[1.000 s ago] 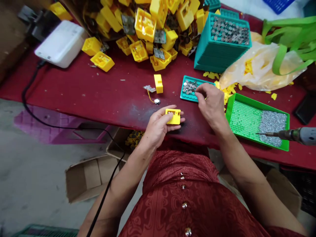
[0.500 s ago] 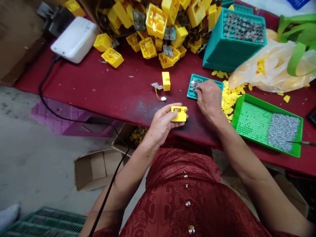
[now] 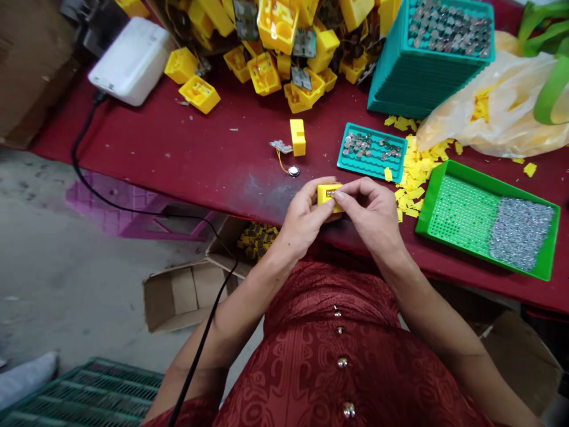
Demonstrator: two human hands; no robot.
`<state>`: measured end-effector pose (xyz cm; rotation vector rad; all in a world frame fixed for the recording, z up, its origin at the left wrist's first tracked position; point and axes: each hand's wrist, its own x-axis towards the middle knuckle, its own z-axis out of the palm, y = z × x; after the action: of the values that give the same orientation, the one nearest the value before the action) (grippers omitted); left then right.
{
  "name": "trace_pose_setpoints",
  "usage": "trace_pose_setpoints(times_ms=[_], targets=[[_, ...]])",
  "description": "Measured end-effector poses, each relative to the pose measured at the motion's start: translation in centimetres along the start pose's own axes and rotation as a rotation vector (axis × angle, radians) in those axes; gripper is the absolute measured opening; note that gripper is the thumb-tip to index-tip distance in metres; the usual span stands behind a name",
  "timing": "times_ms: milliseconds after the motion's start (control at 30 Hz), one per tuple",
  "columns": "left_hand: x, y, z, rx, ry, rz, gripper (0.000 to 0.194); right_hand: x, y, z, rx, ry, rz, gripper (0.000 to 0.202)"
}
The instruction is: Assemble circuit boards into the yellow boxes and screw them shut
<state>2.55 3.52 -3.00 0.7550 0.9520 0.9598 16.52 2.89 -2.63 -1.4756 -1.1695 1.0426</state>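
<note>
Partly, fingers of the right hand hide the yellow case.

The right hand has moved from the small teal tray to the yellow housing in the left hand, placing its fingertips at the recess. The tray's right-hand discs, previously covered by that hand, are exposed. The driver tip has left the view.
</note>
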Motion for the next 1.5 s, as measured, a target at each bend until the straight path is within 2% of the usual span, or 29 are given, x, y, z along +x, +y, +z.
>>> trace_pose_setpoints(times_ms=[133, 333, 433, 533, 633, 733, 833, 933, 1000, 1167, 1367, 1433, 1500], targets=[[-0.1, -0.6, 0.1, 0.06, -0.01, 0.04, 0.041, 0.0, 0.3, -0.3, 0.007, 0.0, 0.035, 0.019], [-0.2, -0.8, 0.1, 0.25, 0.042, 0.117, 0.036, -0.2, -0.4, -0.7, -0.149, 0.006, -0.069, 0.007], [-0.5, -0.5, 0.2, 0.215, -0.017, 0.1, 0.038, 0.5, -0.4, -1.2, -0.112, -0.012, -0.021, 0.02], [-0.7, -0.2, 0.1, 0.129, -0.093, 0.045, 0.042, 1.5, -0.2, -2.1, -0.029, -0.119, 0.073, 0.036], [-0.7, 0.3, -0.3, 0.049, -0.087, 0.014, 0.044, 2.1, -0.3, -2.8, 0.014, -0.253, 0.12, 0.054], [-0.4, 0.8, -0.7, -0.025, -0.069, -0.044, 0.046, 1.9, -0.6, -3.2, 0.12, -0.234, 0.077, 0.064], [0.1, 1.0, -0.8, -0.065, -0.072, -0.101, 0.041, 1.2, -0.7, -3.2, 0.122, -0.137, -0.007, 0.048], [0.3, 0.7, -0.5, -0.078, -0.065, -0.109, 0.035, 0.6, -0.4, -3.3, 0.081, -0.136, -0.047, 0.022], [0.3, 0.5, -0.2, -0.078, -0.068, -0.116, 0.034, 0.4, 0.0, -3.6, 0.046, -0.133, -0.063, 0.014], [0.1, 0.4, 0.3, -0.03, -0.132, -0.142, 0.038, 0.0, 0.5, -4.2, -0.045, -0.117, -0.075, 0.01], [0.4, 0.2, 0.7, 0.0, -0.144, -0.181, 0.04, -1.4, 1.4, -3.3, -0.151, 0.096, -0.177, 0.007], [0.5, 0.4, 0.7, 0.008, -0.151, -0.206, 0.041, -1.5, 1.9, -3.3, -0.174, 0.097, -0.239, 0.01], [0.6, 0.8, 0.7, 0.005, -0.187, -0.259, 0.039, -1.6, 2.2, -3.8, -0.299, 0.064, -0.377, 0.014]])
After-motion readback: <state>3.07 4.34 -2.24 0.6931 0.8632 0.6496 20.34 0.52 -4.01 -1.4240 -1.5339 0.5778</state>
